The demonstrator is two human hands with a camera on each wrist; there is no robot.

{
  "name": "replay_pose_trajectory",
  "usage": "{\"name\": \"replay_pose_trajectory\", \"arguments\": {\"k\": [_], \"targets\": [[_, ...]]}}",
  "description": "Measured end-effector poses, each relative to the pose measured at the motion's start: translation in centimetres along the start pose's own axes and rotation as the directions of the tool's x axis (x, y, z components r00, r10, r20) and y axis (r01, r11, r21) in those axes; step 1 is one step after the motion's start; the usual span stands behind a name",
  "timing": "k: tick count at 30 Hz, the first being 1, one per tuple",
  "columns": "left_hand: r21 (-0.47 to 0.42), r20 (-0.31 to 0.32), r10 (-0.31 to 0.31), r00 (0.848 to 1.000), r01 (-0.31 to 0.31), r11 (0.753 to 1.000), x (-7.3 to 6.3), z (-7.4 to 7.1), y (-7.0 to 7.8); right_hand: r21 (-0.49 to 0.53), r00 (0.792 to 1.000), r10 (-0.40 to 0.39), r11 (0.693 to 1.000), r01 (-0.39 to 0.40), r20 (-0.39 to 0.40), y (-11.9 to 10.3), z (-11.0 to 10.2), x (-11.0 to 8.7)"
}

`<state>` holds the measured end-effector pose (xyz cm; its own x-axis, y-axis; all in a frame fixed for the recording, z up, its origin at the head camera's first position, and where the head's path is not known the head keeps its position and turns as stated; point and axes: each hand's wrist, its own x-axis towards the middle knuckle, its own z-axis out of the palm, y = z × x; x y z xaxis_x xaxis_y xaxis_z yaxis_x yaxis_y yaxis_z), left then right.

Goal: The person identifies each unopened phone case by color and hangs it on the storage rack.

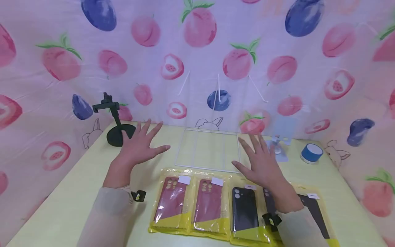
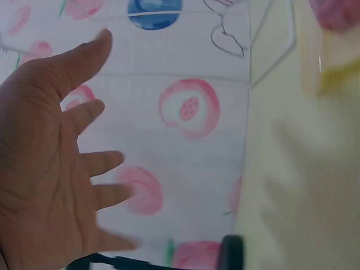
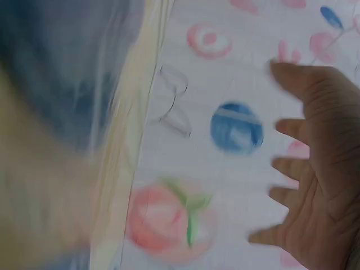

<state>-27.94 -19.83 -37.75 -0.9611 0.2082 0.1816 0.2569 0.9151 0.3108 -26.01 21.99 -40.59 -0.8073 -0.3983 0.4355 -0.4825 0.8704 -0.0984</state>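
My left hand (image 1: 135,148) is raised over the table with its fingers spread and nothing in it; in the left wrist view its palm (image 2: 45,163) shows bare. My right hand (image 1: 260,161), also spread and holding nothing, hovers over the packaged phone cases on the right. Two dark red phone cases (image 1: 170,202) (image 1: 208,202) lie in clear-and-yellow bags near the front, each with a white label. Beside them is a black phone case (image 1: 245,209) in a similar bag. More dark cases (image 1: 316,212) lie further right, partly hidden by my right forearm.
Behind the bags stands a white wire rack (image 1: 206,168) with three prongs. A black stand (image 1: 115,135) with a round base is at the back left. At the back right are a light blue phone stand (image 1: 281,156) and a blue-and-white cylinder (image 1: 311,153). Fruit-patterned curtain (image 1: 145,31) surrounds the table.
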Motion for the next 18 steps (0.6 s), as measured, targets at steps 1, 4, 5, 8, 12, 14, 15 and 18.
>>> {"name": "replay_pose_trajectory", "arguments": {"k": [1,4,5,8,12,14,15,18], "targets": [[-0.089,0.032,0.012,0.999,-0.009,0.996,0.2,0.3,-0.3,0.070,0.999,-0.053,0.996,0.052,0.014,-1.0,0.2,0.1],[-0.307,0.109,0.054,0.993,-0.018,0.952,0.9,2.0,-1.6,0.271,0.973,-0.193,0.950,0.154,0.124,-5.2,1.4,0.8],[-0.346,0.124,0.069,0.990,-0.022,0.938,1.1,2.7,-2.0,0.318,0.957,-0.229,0.934,0.164,0.177,-6.8,1.9,1.2],[-0.342,0.163,0.102,0.981,-0.041,0.939,1.9,5.0,-2.8,0.290,0.897,-0.283,0.939,0.187,0.339,-11.1,3.8,2.9],[-0.336,0.199,0.157,0.967,-0.083,0.938,2.7,7.1,-2.5,0.117,0.855,-0.281,0.960,0.256,0.435,-13.9,6.1,5.1],[-0.357,0.222,0.161,0.962,-0.074,0.931,2.7,7.8,-2.2,0.070,0.853,-0.263,0.963,0.260,0.450,-14.4,6.9,5.4],[-0.372,0.232,0.158,0.960,-0.062,0.926,2.7,8.2,-2.1,0.067,0.853,-0.253,0.966,0.251,0.456,-14.5,7.2,5.4],[-0.435,0.244,0.131,0.961,-0.012,0.900,1.9,9.2,-2.3,0.096,0.850,-0.243,0.970,0.225,0.467,-14.7,8.0,5.0]]}}
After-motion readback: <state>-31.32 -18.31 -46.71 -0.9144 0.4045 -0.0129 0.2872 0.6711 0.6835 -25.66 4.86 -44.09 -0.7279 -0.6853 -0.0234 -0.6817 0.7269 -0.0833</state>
